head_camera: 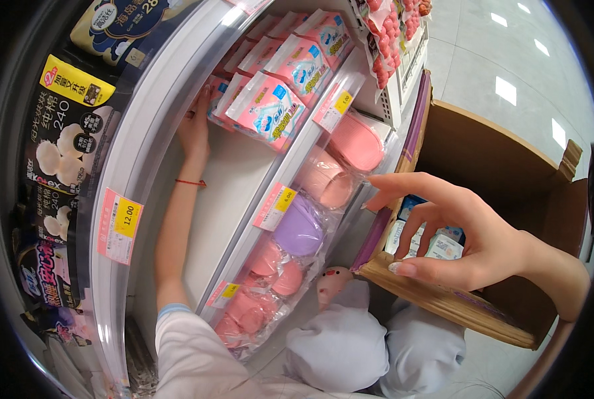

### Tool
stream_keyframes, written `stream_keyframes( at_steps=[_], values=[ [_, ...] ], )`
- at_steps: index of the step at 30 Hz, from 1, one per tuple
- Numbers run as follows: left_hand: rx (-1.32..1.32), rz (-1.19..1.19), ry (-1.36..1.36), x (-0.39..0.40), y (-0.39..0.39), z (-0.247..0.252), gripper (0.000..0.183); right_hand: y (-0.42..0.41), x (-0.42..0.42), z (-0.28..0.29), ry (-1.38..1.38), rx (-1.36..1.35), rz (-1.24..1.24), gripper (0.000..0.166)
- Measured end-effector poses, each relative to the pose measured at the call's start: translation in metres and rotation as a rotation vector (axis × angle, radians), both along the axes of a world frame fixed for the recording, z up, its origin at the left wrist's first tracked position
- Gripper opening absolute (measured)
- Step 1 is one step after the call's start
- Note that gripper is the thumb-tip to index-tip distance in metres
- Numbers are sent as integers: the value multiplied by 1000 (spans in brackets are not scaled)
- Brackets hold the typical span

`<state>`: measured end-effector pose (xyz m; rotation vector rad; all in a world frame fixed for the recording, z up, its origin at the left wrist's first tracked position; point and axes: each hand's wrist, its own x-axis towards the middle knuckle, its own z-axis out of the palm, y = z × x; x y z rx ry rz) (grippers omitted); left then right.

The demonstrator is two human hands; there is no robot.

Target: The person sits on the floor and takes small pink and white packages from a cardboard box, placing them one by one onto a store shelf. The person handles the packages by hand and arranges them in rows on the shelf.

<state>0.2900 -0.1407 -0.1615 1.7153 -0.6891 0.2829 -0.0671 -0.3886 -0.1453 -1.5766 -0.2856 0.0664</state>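
My left hand [195, 130] reaches deep onto a white shelf [232, 172], beside the stacked pink packs of sanitary pads [267, 107]. Its fingers are partly hidden by the edge of the shelf above, so whether they grip a pack cannot be told. A red string bracelet circles that wrist. My right hand [456, 234] hovers over the near edge of an open cardboard box [486, 144], thumb and fingers curved apart with nothing between them. Beneath it, inside the box, lie several small white and blue packs [444, 245].
Dark sanitary-pad packs [60, 149] fill the shelf at left. A lower shelf holds pink items and a purple one [299, 224] in clear wrap. Price tags [121, 225] line the shelf edges. Red packaged goods [384, 40] hang at the top. My knees [339, 344] are below.
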Motion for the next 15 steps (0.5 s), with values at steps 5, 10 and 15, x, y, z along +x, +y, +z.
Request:
stream_keyframes(
  at_steps=[5,10,15],
  values=[
    [15,-14,12,-10,-13,4,31,1,0,0,6,8,-1,72],
    [-11,-28,3,-9,-15,3,31,0,1,0,-15,-15,0,71],
    [43,-2,21,-8,-14,1,32,-1,0,1,12,-16,6,71]
  ],
)
